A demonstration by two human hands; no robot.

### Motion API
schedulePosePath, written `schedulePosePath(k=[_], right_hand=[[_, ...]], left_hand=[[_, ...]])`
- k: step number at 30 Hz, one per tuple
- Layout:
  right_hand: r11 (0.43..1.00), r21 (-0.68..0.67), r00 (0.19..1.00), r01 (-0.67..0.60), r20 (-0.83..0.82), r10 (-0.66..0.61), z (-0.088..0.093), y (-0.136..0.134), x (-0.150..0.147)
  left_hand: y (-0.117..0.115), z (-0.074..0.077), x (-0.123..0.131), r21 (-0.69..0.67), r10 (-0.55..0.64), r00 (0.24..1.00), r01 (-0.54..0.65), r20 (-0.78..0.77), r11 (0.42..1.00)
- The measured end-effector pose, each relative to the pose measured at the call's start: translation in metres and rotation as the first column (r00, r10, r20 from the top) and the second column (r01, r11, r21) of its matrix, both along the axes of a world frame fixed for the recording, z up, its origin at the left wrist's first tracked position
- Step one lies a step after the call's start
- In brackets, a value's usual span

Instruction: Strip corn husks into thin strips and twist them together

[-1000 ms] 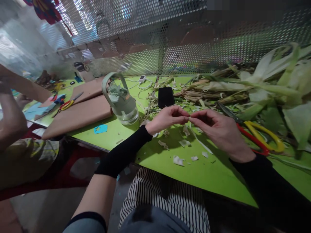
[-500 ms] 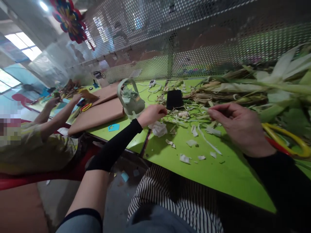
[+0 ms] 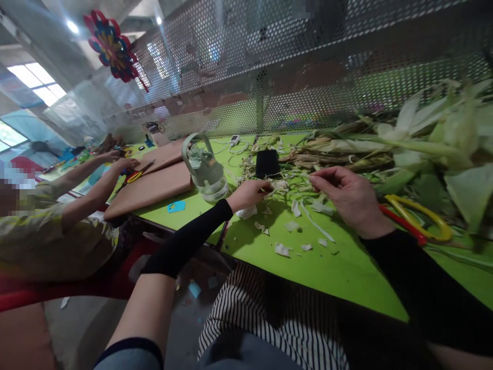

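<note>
My left hand (image 3: 251, 196) has its fingers closed above the green table, next to a pale scrap pile. Whatever those fingers hold, if anything, is hidden. My right hand (image 3: 352, 201) pinches with thumb and forefinger; something small and pale may be at the tips, too small to name. Between and below the hands lie torn husk scraps (image 3: 291, 226) and a long pale husk strip (image 3: 318, 222). A black phone (image 3: 267, 163) lies flat just behind the hands. Partly under my left wrist is a crumpled white wad (image 3: 246, 211).
Corn husks (image 3: 408, 139) heap at the back right. Scissors with yellow and red handles (image 3: 419, 218) lie by my right wrist. A handled clear bottle (image 3: 208, 177) stands left, beside brown cardboard (image 3: 154, 187). A co-worker's hand (image 3: 125, 165) is near other scissors (image 3: 135, 176).
My hands have come closer together, the left moving right and covering more of the white wad. The view has shifted slightly. The co-worker's hand has moved, and scissors show more plainly there.
</note>
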State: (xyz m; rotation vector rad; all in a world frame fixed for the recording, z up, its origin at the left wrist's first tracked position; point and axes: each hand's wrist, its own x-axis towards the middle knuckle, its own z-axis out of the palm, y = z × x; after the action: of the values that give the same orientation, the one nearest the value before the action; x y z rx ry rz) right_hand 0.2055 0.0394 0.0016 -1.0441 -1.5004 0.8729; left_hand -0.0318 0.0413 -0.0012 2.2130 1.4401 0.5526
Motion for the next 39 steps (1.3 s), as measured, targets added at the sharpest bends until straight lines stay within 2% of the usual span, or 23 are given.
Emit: schedulePosePath(k=[2,3,5,7,9,14,19,21,24,30,33,36,38,39], right_hand=[[1.0,-0.008,1.0,-0.007,-0.018,0.007,0.0,0.001,0.001],[1.0,-0.011,1.0,-0.013,-0.028,0.013,0.0,0.001,0.001],[1.0,-0.014,0.999,-0.02,-0.037,0.02,0.001,0.001,0.001],[1.0,-0.02,0.999,-0.02,-0.045,0.019,0.002,0.0,0.001],[1.0,-0.029,0.998,-0.013,-0.057,0.011,0.003,-0.001,0.0],[1.0,-0.029,0.997,-0.006,-0.076,0.003,0.006,-0.004,-0.001],[0.999,-0.033,0.992,-0.027,-0.126,0.022,0.006,-0.007,-0.002],[0.999,-0.031,0.989,-0.033,-0.146,0.028,0.005,-0.009,-0.002],[0.998,-0.009,0.986,-0.059,-0.159,0.057,0.006,-0.013,0.0],[0.993,-0.013,0.991,-0.119,-0.055,0.118,0.013,-0.021,0.001],[0.993,-0.047,0.99,-0.112,-0.087,0.108,0.011,-0.02,0.002],[0.992,-0.072,0.992,-0.107,-0.078,0.101,0.006,-0.017,0.002],[0.993,-0.078,0.995,-0.09,-0.045,0.087,0.003,-0.016,0.001],[0.994,-0.076,0.997,-0.079,-0.024,0.078,0.003,-0.016,0.001]], left_hand=[[-0.002,0.003,-0.001,-0.077,0.0,0.983,0.015,0.185,0.997],[-0.003,0.004,-0.001,-0.131,0.005,0.95,0.038,0.311,0.991],[-0.006,0.005,0.0,-0.221,0.026,0.838,0.114,0.546,0.969],[-0.01,0.007,0.002,-0.246,0.034,0.733,0.185,0.679,0.951],[-0.013,0.008,0.004,-0.252,0.048,0.663,0.216,0.747,0.943],[-0.022,0.011,0.009,-0.284,0.129,0.581,0.183,0.804,0.941],[-0.02,0.014,0.015,-0.245,0.113,0.481,0.22,0.869,0.944],[-0.018,0.014,0.019,-0.254,0.112,0.489,0.234,0.865,0.939],[-0.017,0.012,0.027,-0.257,0.07,0.553,0.268,0.83,0.929],[-0.019,0.0,0.045,-0.18,-0.037,0.617,0.285,0.786,0.941],[-0.013,-0.009,0.046,-0.201,-0.001,0.659,0.231,0.752,0.952],[-0.009,-0.013,0.041,-0.232,0.025,0.797,0.145,0.604,0.962],[-0.01,-0.011,0.036,-0.132,0.065,0.859,0.002,0.507,0.991],[-0.012,-0.008,0.034,-0.053,0.086,0.859,-0.068,0.506,0.996]])
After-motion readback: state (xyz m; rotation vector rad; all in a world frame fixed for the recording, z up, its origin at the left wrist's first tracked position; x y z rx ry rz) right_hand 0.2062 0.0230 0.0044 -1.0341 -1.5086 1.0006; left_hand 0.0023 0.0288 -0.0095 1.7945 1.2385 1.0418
